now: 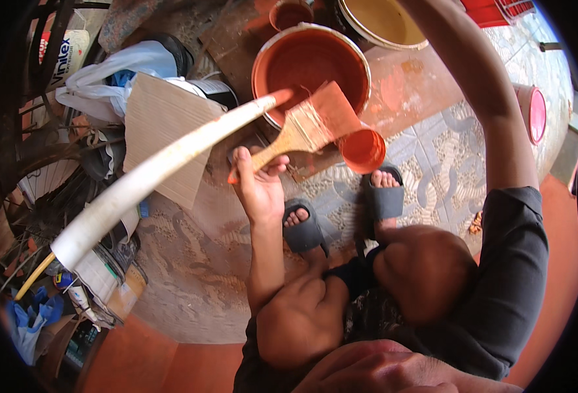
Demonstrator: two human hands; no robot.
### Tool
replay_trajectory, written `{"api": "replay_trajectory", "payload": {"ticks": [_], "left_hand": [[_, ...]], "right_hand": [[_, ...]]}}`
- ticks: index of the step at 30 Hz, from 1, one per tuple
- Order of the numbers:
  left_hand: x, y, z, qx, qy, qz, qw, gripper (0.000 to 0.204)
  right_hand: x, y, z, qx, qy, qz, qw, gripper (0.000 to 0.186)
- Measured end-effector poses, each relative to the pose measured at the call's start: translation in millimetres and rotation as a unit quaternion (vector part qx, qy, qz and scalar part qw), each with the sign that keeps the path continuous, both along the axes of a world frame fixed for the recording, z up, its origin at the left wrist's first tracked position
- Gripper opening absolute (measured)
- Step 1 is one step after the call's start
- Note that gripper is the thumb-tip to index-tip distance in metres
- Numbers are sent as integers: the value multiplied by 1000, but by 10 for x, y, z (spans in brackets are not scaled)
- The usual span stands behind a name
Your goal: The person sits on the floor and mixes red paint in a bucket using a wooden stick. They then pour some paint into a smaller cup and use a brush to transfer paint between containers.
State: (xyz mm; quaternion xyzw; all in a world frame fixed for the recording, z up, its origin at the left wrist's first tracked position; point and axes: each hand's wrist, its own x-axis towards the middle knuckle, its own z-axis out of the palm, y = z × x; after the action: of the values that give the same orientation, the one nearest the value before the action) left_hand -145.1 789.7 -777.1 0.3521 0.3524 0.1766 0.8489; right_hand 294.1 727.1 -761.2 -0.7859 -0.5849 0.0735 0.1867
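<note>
My left hand (pixel 260 190) is closed around the wooden handle of a wide flat paintbrush (pixel 300 131). Its bristles are coated orange and reach toward a small orange cup (pixel 365 160). Behind the brush stands a large round bucket (pixel 257 73) with an orange-red coated inside. A long white pipe (pixel 151 171) slants across the view, its orange-stained tip overlapping the bucket; whether it touches the bucket I cannot tell. My right arm stretches up past the top edge, so the right hand is out of sight.
A second bucket (pixel 384 25) with yellowish contents and a smaller orange container (pixel 290 13) stand at the back. Cardboard (pixel 164 134), a plastic bag (pixel 99 82) and a bicycle wheel lie left. A pink-topped bucket (pixel 536 115) stands right. My sandalled feet rest on patterned tiles (pixel 426 167).
</note>
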Motion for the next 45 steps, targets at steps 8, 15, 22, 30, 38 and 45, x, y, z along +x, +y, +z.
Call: {"api": "replay_trajectory", "payload": {"ticks": [8,15,22,30,38,45], "left_hand": [[-116,-135,50,-53,-26,46,997,33],[-218,-543,128,-63,-52,21,996,43],[-276,-1003,233,-47,-24,-104,993,61],[-344,-1234,28,-18,-127,-98,987,50],[-577,-1244,-617,397,-45,-203,894,86],[-255,-1206,-1383,654,-1,-206,728,114]], "right_hand": [[-2017,-1523,932,230,281,-183,914,23],[-3707,-1849,522,43,644,-169,745,32],[-4153,-1625,208,207,631,-230,711,40],[-4158,-1565,164,246,548,-337,725,24],[-3912,-1839,283,307,533,-349,707,22],[-3850,-2124,237,250,476,-401,742,27]]}}
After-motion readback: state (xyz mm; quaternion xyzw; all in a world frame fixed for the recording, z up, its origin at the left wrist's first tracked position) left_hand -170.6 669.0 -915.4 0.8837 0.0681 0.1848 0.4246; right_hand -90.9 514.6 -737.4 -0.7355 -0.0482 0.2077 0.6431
